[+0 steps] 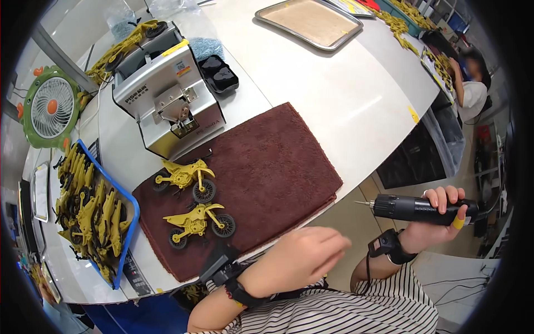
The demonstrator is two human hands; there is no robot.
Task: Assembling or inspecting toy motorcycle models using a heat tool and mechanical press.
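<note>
"Toy motorbikes [182, 174], two yellow ones, lie on their sides left of centre in the frame. What worries you most?"

"A gouged body, I'd say. Over at the right of the frame, the right grip [429, 232] is wrapped around a black electric screwdriver [403, 207], its bit [364, 204] pointing left. Should that skid, it could score the plastic."

"After that?"

"One toy sliding under pressure: neither is held, and the mat [278, 150] looks soft. Least of all, some thin part bending if leaned on."

"And the left grip [311, 251]?"

"Loosely curled at lower centre; I can't tell whether it pinches anything."

"Now the surroundings, widest first."

"A room with tiled floor [345, 217] at right of centre, and a co-worker [474, 99] at upper right. Next, the white counter [350, 106], bending across the frame, with that brown mat near its front edge."

"On it?"

"A silver machine [158, 92] at upper left, just beside the mat; a blue tray [135, 207] at left, heaped with similar yellow toys; a shallow metal tray [306, 25] at the top; and a green fan [51, 106], far left."
</note>
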